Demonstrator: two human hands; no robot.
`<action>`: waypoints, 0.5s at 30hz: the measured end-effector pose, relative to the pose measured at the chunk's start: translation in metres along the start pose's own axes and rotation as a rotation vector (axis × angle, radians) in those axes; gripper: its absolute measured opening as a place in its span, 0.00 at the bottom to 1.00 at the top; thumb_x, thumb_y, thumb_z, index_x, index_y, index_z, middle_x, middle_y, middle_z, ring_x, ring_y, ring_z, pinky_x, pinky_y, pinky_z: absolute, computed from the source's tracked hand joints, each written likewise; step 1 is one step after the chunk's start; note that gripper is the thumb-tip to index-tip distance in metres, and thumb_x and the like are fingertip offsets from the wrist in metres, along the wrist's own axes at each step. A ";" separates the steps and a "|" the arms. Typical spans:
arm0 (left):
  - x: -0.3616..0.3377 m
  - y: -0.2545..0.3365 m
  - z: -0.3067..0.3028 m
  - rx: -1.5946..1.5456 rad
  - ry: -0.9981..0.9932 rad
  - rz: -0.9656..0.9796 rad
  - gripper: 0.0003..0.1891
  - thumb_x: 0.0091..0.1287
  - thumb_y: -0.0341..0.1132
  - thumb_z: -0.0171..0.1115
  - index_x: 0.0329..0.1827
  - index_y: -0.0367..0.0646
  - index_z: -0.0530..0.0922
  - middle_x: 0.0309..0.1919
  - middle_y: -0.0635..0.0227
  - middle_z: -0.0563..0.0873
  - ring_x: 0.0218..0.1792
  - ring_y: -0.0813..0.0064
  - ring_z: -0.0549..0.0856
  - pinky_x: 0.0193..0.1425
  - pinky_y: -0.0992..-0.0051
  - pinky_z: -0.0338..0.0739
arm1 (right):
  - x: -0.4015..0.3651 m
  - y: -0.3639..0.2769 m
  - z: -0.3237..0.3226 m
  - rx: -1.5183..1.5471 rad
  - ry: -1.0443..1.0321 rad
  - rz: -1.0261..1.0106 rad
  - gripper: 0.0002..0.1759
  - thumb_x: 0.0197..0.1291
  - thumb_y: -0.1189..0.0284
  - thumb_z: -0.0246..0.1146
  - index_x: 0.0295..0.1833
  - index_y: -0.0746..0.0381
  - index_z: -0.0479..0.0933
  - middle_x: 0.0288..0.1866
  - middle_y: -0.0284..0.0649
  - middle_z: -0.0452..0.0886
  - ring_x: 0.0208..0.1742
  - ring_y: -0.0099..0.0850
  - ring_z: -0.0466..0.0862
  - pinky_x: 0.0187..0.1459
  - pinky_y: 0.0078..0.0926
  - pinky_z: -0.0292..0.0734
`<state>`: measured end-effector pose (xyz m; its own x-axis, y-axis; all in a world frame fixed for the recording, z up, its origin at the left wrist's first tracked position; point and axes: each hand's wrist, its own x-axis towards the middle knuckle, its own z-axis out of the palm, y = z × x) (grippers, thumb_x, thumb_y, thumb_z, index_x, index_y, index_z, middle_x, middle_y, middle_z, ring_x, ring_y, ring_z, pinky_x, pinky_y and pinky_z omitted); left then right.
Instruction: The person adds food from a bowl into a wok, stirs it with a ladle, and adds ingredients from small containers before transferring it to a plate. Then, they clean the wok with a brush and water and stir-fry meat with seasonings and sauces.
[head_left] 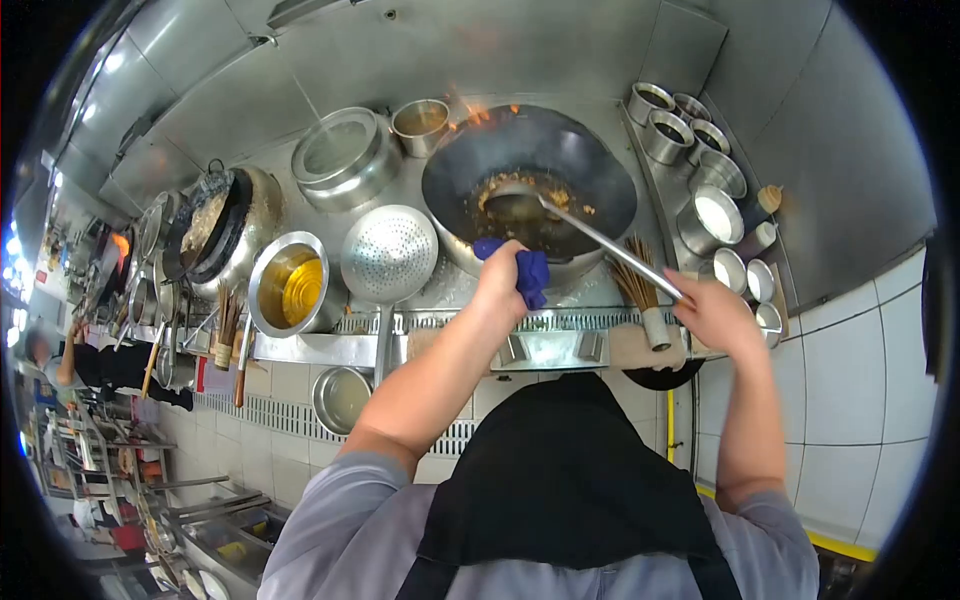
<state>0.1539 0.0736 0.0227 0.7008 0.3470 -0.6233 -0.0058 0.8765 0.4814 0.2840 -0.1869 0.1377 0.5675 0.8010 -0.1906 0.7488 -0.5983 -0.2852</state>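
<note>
The wok [575,165] is wide, round and black inside, sitting in the steel stove top straight ahead of the person, with small orange flames [478,114] licking over its far left rim. A patch of brownish-yellow food [555,188] lies in its bottom; what the food is cannot be made out. The left hand [500,287] is clenched around a blue cloth [530,272] at the wok's near edge, and the cloth and fingers hide whatever handle or rim lies under them. The right hand [712,312] is closed on the end of a long steel ladle [592,236], whose shaft slants up and left so that its bowl rests in the wok among the food; the handle's tip is covered by the grip. Just left of the wok a perforated strainer [388,252] sits beside a pot of yellow oil [290,287]. To the right stand round seasoning tubs [712,216], their contents mostly too small to tell, and a bamboo brush [642,288] by the right wrist. The person's dark apron [570,470] blocks the stove front below, and the lens's black border cuts off every corner
</note>
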 end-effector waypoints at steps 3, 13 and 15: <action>0.014 -0.031 -0.037 0.054 0.027 0.021 0.05 0.57 0.32 0.55 0.34 0.43 0.72 0.23 0.65 0.78 0.22 0.68 0.79 0.24 0.68 0.75 | 0.028 -0.001 0.050 -0.146 0.216 -0.027 0.28 0.56 0.69 0.60 0.66 0.54 0.71 0.28 0.49 0.79 0.31 0.46 0.80 0.37 0.38 0.74; 0.035 -0.005 -0.017 0.102 0.110 0.051 0.03 0.57 0.34 0.56 0.32 0.46 0.72 0.21 0.69 0.76 0.20 0.70 0.77 0.23 0.68 0.72 | -0.029 0.030 0.026 0.276 0.192 0.228 0.30 0.57 0.72 0.60 0.68 0.58 0.68 0.33 0.50 0.81 0.33 0.40 0.82 0.39 0.35 0.76; 0.042 0.003 -0.011 0.127 0.108 0.042 0.03 0.57 0.32 0.56 0.32 0.45 0.72 0.21 0.69 0.76 0.20 0.71 0.77 0.22 0.70 0.72 | -0.004 0.024 0.047 0.275 0.191 0.349 0.32 0.58 0.70 0.61 0.69 0.58 0.66 0.37 0.53 0.82 0.36 0.41 0.84 0.42 0.37 0.77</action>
<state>0.1753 0.0943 -0.0089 0.6209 0.4228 -0.6601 0.0616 0.8132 0.5787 0.2830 -0.2036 0.0873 0.8409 0.5197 -0.1506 0.3984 -0.7830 -0.4777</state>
